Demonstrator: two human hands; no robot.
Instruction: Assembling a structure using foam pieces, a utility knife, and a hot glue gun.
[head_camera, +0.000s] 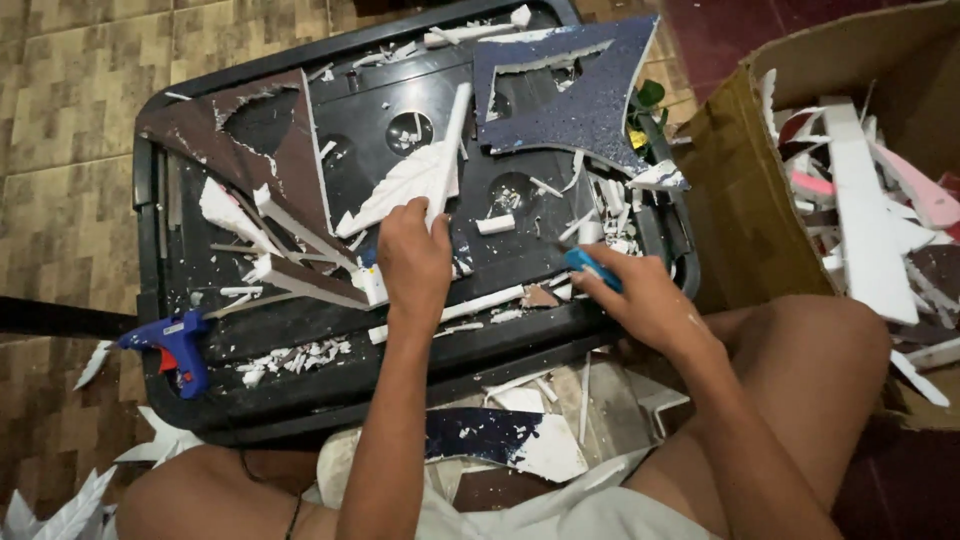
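My left hand (412, 258) presses down on a white foam piece with a leaf-like scalloped edge (405, 185), gripping its lower end. It lies on a black plastic tray (330, 390) across my lap. My right hand (645, 300) holds a small blue cutter (590, 266) near the tray's right edge. A dark blue glittered foam sheet (580, 95) with a cut-out lies at the tray's top right. A brown foam sheet (280, 150), also cut out, lies at the top left. White foam strips and scraps are scattered over the tray.
A blue glue gun (175, 345) rests on the tray's lower left corner. A cardboard box (740, 200) full of white and pink foam offcuts stands to the right. More foam scraps lie on my lap and on the tiled floor at left.
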